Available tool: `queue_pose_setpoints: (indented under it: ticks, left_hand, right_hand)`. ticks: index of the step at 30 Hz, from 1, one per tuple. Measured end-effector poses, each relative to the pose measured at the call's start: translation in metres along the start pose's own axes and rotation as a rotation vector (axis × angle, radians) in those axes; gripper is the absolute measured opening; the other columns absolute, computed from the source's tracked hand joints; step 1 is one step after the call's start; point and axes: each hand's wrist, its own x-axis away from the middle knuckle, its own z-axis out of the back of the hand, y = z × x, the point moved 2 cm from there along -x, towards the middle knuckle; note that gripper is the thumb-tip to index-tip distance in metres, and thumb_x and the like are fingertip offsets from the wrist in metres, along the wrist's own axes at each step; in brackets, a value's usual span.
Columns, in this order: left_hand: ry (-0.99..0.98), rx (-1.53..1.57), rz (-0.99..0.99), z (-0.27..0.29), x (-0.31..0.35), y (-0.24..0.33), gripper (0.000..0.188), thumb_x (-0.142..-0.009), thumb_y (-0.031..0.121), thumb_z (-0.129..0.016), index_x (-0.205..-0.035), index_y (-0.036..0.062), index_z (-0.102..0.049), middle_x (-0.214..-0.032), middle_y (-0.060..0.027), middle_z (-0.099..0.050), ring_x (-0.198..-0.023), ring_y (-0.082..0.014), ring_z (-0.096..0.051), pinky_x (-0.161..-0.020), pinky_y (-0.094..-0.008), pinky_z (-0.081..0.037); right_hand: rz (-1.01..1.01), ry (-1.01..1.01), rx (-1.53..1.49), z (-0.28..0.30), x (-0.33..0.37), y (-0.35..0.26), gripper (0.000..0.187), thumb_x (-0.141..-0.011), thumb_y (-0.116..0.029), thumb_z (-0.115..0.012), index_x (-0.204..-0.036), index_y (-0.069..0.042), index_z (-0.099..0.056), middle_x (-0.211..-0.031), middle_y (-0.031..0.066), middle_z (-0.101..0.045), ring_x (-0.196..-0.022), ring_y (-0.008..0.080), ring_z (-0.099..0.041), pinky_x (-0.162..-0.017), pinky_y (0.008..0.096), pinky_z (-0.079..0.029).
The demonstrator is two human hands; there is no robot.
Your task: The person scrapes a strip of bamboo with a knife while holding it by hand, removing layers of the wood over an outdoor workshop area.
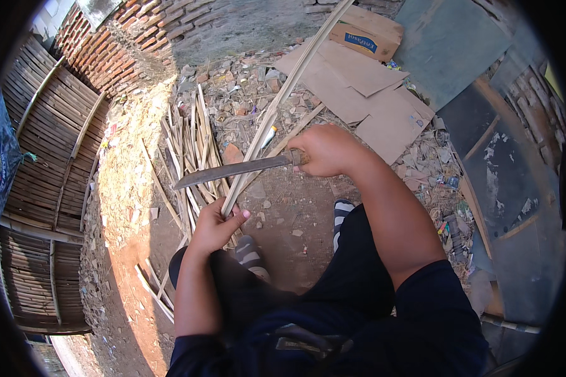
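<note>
My left hand [215, 227] is closed round the lower end of a long, pale bamboo strip [287, 89]. The strip slants up and away to the right, past the top of the view. In my right hand [328, 151] is the handle of a machete [239, 168], gripped in a fist. Its dark blade points left and crosses the strip a little above my left hand. Whether the edge bites into the strip, I cannot tell. Just beyond my left hand, a loose pile of thin bamboo strips [195, 141] lies on the ground.
Bamboo slat panels [50, 144] stand at the left, a brick wall [122, 53] at the back. Flattened cardboard [393, 125] and a cardboard box [366, 32] lie far right, near dark sheets [493, 169]. Rubble covers the dirt floor. My feet [251, 256] are close below the blade.
</note>
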Motion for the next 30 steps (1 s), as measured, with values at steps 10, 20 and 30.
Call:
queue_pose_setpoints:
  ticks: [10,20,30]
  left_hand:
    - [-0.063,-0.113,0.071,0.004,0.003,0.003,0.028,-0.089,0.019,-0.081,-0.104,0.0012,-0.065,-0.077,0.0058,-0.060,-0.063,-0.0023,-0.049,-0.055,-0.0209,-0.038]
    - [-0.079,-0.017,0.067,-0.001,0.002,0.000,0.027,-0.087,0.017,-0.083,-0.101,0.0035,-0.064,-0.078,0.0051,-0.060,-0.066,-0.0025,-0.052,-0.057,-0.0211,-0.040]
    - [-0.100,-0.106,0.077,0.004,0.003,0.002,0.029,-0.088,0.020,-0.083,-0.102,0.0029,-0.065,-0.078,0.0054,-0.061,-0.067,-0.0028,-0.052,-0.058,-0.0211,-0.040]
  right_hand:
    - [-0.534,0.574,-0.282,0.002,-0.008,0.111,0.048,-0.084,-0.034,-0.078,-0.122,-0.007,-0.068,-0.107,0.0205,-0.072,-0.102,0.0369,-0.069,-0.089,0.0459,-0.054]
    - [-0.001,-0.042,-0.016,-0.004,-0.004,0.008,0.047,-0.084,-0.032,-0.077,-0.124,-0.009,-0.068,-0.108,0.0191,-0.072,-0.101,0.0376,-0.069,-0.088,0.0464,-0.054]
    - [-0.525,0.634,-0.303,0.006,-0.001,0.110,0.046,-0.084,-0.031,-0.077,-0.119,-0.002,-0.068,-0.105,0.0212,-0.072,-0.100,0.0376,-0.069,-0.088,0.0461,-0.054]
